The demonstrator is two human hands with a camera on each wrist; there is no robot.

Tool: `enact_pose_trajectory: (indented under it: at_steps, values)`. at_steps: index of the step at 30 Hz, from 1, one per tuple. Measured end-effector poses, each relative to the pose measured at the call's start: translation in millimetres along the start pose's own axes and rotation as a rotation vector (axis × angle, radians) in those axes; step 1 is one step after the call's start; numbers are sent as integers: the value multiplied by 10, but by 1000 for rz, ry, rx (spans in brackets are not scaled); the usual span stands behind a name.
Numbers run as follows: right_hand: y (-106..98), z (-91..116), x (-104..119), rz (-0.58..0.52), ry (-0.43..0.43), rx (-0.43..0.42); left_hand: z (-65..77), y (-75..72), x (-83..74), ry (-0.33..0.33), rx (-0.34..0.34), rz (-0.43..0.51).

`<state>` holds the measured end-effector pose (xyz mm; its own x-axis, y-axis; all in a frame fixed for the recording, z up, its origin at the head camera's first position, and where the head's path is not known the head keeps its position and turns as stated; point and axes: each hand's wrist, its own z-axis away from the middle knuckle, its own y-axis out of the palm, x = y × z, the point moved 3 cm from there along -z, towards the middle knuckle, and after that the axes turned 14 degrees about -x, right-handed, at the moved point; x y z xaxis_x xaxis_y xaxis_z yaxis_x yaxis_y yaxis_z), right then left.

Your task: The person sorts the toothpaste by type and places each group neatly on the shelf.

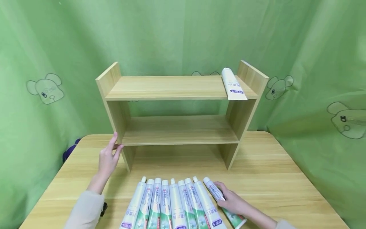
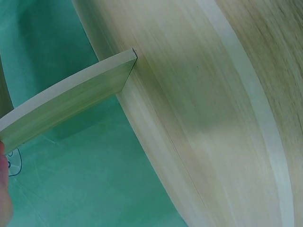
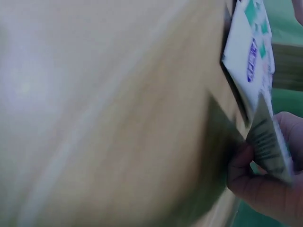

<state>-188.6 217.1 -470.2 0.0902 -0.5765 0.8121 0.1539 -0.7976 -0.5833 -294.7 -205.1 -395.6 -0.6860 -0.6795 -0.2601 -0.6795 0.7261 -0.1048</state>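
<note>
A two-tier wooden shelf (image 1: 180,130) stands on the table. My left hand (image 1: 107,159) grips the front edge of its left side panel, level with the middle board; in the left wrist view only a sliver of fingers (image 2: 4,189) shows beside a board. My right hand (image 1: 231,200) holds a green-and-white toothpaste tube (image 1: 213,189) at the right end of a row, fingers across its middle. The right wrist view shows thumb and fingers pinching the tube (image 3: 269,142) close over the tabletop. Several toothpaste tubes (image 1: 177,203) lie side by side, caps toward the shelf.
A white toothpaste tube (image 1: 233,84) lies on the top board at the right, its flat end reaching over the front edge. The wooden table (image 1: 286,178) has rounded far corners. A green curtain (image 1: 183,38) with mouse drawings hangs behind. Something purple (image 1: 68,152) shows past the left edge.
</note>
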Motion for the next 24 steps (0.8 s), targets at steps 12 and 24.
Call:
enact_pose_trajectory:
  at_steps: [12, 24]
  values:
    - [-80, -11, 58, -269, 99, 119, -37, -19, -4, 22, -6, 1]
    - [-276, -12, 248, -263, 26, -14, -7, 4, 5, 17, -12, 10]
